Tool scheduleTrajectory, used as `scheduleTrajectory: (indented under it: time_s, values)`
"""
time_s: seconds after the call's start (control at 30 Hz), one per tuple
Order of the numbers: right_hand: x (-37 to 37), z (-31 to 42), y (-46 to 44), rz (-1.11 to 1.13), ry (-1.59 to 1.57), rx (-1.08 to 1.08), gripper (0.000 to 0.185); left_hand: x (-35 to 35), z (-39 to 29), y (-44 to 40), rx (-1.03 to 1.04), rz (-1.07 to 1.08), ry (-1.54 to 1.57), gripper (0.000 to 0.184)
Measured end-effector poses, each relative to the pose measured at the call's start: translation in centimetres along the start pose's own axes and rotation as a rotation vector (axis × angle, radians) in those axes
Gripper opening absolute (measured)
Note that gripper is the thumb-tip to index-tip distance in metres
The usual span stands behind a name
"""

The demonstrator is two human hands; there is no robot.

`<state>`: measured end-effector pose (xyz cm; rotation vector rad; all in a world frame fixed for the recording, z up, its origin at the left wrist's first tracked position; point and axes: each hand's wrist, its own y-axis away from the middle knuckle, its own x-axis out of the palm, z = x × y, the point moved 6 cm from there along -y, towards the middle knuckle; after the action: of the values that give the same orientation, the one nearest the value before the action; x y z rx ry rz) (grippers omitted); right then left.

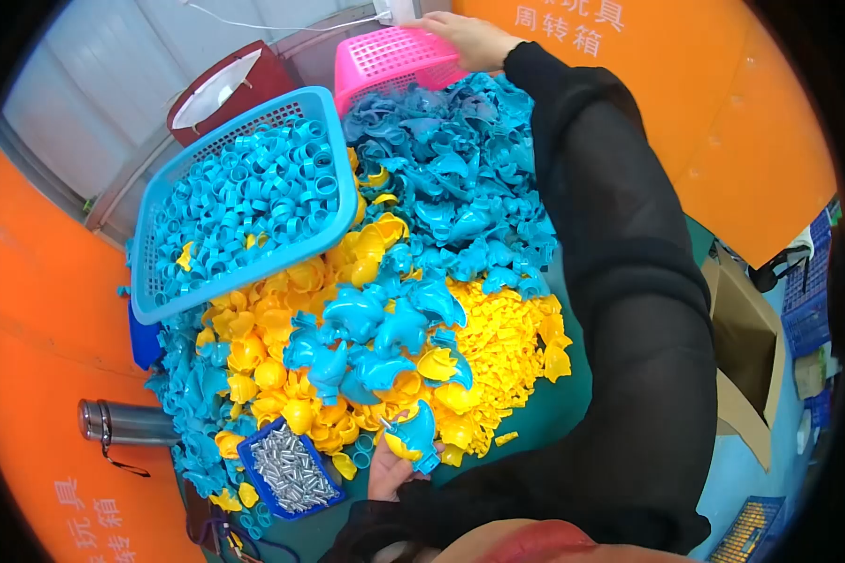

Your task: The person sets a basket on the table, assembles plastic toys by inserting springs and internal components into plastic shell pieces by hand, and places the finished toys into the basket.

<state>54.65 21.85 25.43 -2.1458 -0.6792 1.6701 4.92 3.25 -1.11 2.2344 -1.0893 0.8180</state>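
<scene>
Low in the view, my left hand (388, 474) grips a blue-and-yellow plastic toy part (413, 432), its blue shell joined to a yellow curved piece. A thin metal-looking bit shows beside it. My right arm stretches far up, and my right hand (474, 42) is over the upper right rim of a pink basket (385, 66), fingers extended toward a small white object (400, 11). Whether the fingertips touch that object is unclear. Between the hands lie piles of blue shells (451, 178), yellow shells (272, 375) and small yellow pieces (498, 347).
A blue basket (244, 300) full of blue rings leans on the pile. A small blue tray (291, 469) holds metal pins or screws. At left lies a steel flask (131, 422). Orange panels (47, 357) flank the green table (545, 413); a cardboard box (746, 338) stands right.
</scene>
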Motion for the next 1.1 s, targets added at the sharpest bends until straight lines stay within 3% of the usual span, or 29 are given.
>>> scheduleTrajectory:
  time_s: [0.07, 0.2, 0.3, 0.43, 0.6, 0.77, 0.87, 1.1]
  values:
    - [-0.6, -0.9, 1.4, -0.003, -0.023, -0.029, 0.084, -1.2, 0.5, -0.1, -0.077, -0.043, -0.053, 0.077]
    - [-8.4, 4.8, 4.9, 0.088, -0.201, -0.031, 0.083, 0.0, 0.6, 0.7, -0.045, -0.004, 0.145, 0.07]
    - [-10.1, 4.9, 8.2, 0.039, -0.175, 0.063, 0.083, 1.5, 0.2, 0.4, 0.044, 0.037, 0.226, 0.068]
    - [-10.7, 6.2, 13.0, -0.112, -0.119, 0.137, 0.082, 1.1, 0.7, 0.2, -0.005, 0.045, 0.265, 0.064]
    - [-13.7, 10.3, 16.1, -0.142, 0.033, 0.239, 0.076, 1.7, 0.3, 0.2, 0.032, 0.053, 0.289, 0.064]
    - [-18.9, 11.5, 15.1, -0.32, 0.145, 0.193, 0.073, 1.9, 0.4, 0.3, 0.015, 0.024, 0.275, 0.065]
    - [-20.1, 10.7, 14.0, -0.329, 0.151, 0.313, 0.081, 2.1, 0.3, 0.2, 0.02, 0.038, 0.289, 0.066]
    - [-7.4, 1.3, 12.6, -0.296, 0.401, 0.451, 0.078, 1.4, 0.5, 0.0, 0.005, -0.009, 0.195, 0.067]
